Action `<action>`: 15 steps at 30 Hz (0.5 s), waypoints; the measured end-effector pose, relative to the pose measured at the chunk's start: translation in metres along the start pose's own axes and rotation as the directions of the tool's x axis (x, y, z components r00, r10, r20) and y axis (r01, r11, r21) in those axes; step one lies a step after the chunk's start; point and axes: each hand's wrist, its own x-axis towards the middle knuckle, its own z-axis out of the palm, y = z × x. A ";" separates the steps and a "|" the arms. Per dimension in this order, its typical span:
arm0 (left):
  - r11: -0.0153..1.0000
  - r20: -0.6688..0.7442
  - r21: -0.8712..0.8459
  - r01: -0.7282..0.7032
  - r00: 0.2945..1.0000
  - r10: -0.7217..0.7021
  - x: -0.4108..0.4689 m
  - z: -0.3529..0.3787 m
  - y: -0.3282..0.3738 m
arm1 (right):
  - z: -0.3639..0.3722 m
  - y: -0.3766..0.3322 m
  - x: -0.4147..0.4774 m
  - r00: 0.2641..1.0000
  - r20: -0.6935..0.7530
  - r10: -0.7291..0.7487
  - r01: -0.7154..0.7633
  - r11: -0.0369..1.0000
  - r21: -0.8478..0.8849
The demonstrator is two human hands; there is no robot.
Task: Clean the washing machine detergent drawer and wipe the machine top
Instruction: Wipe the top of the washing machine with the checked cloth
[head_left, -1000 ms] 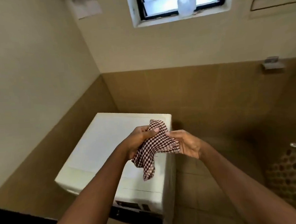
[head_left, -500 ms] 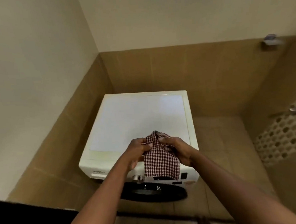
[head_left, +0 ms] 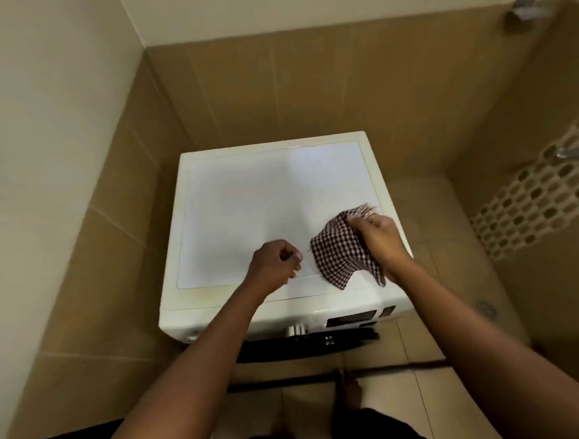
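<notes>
A white front-loading washing machine (head_left: 247, 222) stands in a corner of tan-tiled walls (head_left: 306, 91). The right hand (head_left: 378, 237) grips a red-and-white checked cloth (head_left: 341, 250) over its flat top; the left hand (head_left: 275, 263) hovers alongside, curled, holding nothing.

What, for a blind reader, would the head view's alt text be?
Seen from above, a person's right hand grips a checked cloth over the front right of a white washing machine top; the left hand, curled and empty, is beside it.

Cream upper walls (head_left: 45, 133); tan tile below (head_left: 306, 88); tiled floor (head_left: 424, 347).
</notes>
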 end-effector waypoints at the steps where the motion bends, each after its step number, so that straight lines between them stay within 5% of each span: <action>1: 1.000 0.004 0.020 -0.019 1.000 0.019 0.005 -0.007 -0.005 | 0.004 -0.002 0.000 0.994 -0.069 -0.087 0.080 0.992 -0.100; 5: 0.973 0.098 0.168 -0.159 0.985 0.144 0.020 -0.029 -0.018 | 0.006 -0.024 -0.018 0.800 -0.270 -0.535 0.278 0.731 -0.623; 8: 0.921 0.152 0.275 -0.274 0.959 0.240 0.040 -0.051 -0.029 | 0.031 -0.026 -0.036 0.635 -0.170 -0.754 0.320 0.457 -0.830; 10: 0.908 0.153 0.296 -0.298 0.953 0.263 0.052 -0.064 -0.036 | 0.061 -0.004 -0.040 0.701 -0.089 -0.708 0.282 0.390 -0.876; 13: 0.876 0.192 0.353 -0.327 0.942 0.275 0.069 -0.082 -0.046 | 0.106 0.048 -0.032 0.928 0.143 -0.343 0.242 0.266 -0.933; 15: 0.848 0.218 0.388 -0.361 0.930 0.296 0.078 -0.090 -0.048 | 0.126 0.065 -0.029 0.971 0.177 -0.159 0.207 0.195 -0.959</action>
